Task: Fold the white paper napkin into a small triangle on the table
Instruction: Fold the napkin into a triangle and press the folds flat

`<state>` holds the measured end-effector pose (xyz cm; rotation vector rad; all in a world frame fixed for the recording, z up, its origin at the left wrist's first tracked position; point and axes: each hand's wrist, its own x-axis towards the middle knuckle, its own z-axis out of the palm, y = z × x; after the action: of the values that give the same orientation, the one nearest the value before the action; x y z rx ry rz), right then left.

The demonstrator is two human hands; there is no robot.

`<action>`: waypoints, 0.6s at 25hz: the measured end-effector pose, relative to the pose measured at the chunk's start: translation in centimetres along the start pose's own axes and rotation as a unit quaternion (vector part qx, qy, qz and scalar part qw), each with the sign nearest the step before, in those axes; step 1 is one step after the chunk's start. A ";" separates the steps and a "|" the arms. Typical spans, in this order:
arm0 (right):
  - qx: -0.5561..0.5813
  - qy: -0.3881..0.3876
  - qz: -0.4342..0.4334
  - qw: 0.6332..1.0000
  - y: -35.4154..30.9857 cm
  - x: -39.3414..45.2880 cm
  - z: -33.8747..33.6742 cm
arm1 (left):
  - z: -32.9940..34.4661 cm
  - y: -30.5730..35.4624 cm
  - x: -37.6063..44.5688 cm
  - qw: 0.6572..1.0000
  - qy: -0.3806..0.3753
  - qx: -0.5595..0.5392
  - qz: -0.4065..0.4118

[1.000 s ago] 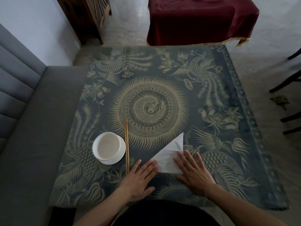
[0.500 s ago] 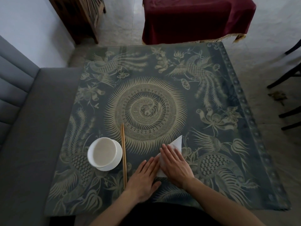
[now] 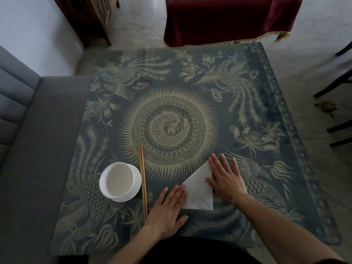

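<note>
The white paper napkin (image 3: 198, 191), already folded into a flat triangle, lies on the near part of the blue-and-gold patterned table (image 3: 247, 103), between the person's two hands. One point of it reaches away toward the round medallion; its long straight edge runs along the near side.

The left hand (image 3: 167, 210) lies flat, fingers together and extended, its fingertips touching the napkin's near-left corner. The right hand (image 3: 226, 180) is spread wide and pressed palm-down over the napkin's right edge, with the thumb lying on the paper. Neither grip is closed on anything: both hands are open and flat, pinning and smoothing instead of pinching.

The napkin is likely very light, soft and limp, so it probably slides easily on the glossy table and springs open unless a crease is pressed hard. It also tears readily if dragged. For another fold, the best hold appears to be a light pinch at a free corner while the other hand anchors the body of the paper, followed by a fingertip run along the new fold.

A white round ceramic bowl on a saucer (image 3: 120, 181) and a pair of wooden chopsticks (image 3: 143, 180) sit to the left, near but apart from the napkin.
</note>
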<state>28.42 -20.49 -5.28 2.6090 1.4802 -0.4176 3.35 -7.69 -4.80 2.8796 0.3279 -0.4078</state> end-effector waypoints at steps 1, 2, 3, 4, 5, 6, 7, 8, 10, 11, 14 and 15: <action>0.002 0.004 -0.003 1.000 0.1 0.0 -0.1 | 0.0 0.0 0.0 1.000 0.000 0.001 0.000; 0.014 0.013 -0.003 1.000 -0.1 -0.1 -0.3 | 0.0 -0.1 0.0 1.000 0.003 -0.001 0.000; 0.031 0.028 -0.003 0.999 -0.6 -0.4 -0.5 | 0.0 -0.1 0.0 1.000 0.007 -0.005 -0.001; 0.048 0.047 -0.007 0.998 -1.3 -0.9 -0.7 | -0.1 -0.1 0.0 1.000 0.013 -0.012 -0.004; 0.059 0.063 -0.019 0.996 -2.4 -1.5 -0.7 | -0.2 0.1 0.1 1.000 0.020 -0.020 -0.009; 0.068 0.072 -0.037 0.994 -3.7 -2.3 -0.5 | -0.4 0.4 0.4 0.999 0.027 -0.030 -0.014; 0.079 0.075 -0.057 0.992 -5.1 -3.4 0.0 | -0.5 0.8 0.7 0.999 0.032 -0.039 -0.015; 0.092 0.074 -0.075 0.990 -6.3 -4.4 0.6 | -0.5 1.3 1.0 0.998 0.035 -0.044 -0.011; 0.099 0.057 -0.092 0.989 -7.7 -6.1 1.7 | -0.2 2.1 1.2 0.999 0.033 -0.042 0.000; 0.093 0.047 -0.089 0.991 -7.7 -6.7 2.1 | 0.1 2.2 1.0 0.999 0.025 -0.034 0.000; 0.076 0.030 -0.071 0.994 -7.0 -7.2 2.4 | 0.7 1.8 0.0 1.000 0.014 -0.014 -0.012; 0.073 0.022 -0.070 0.995 -6.8 -7.2 2.5 | 0.7 1.5 -0.3 1.000 0.014 -0.013 -0.017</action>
<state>18.67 -23.46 -5.30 2.6488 1.7147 -0.5018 3.27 -9.39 -5.12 2.8611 0.3846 -0.3663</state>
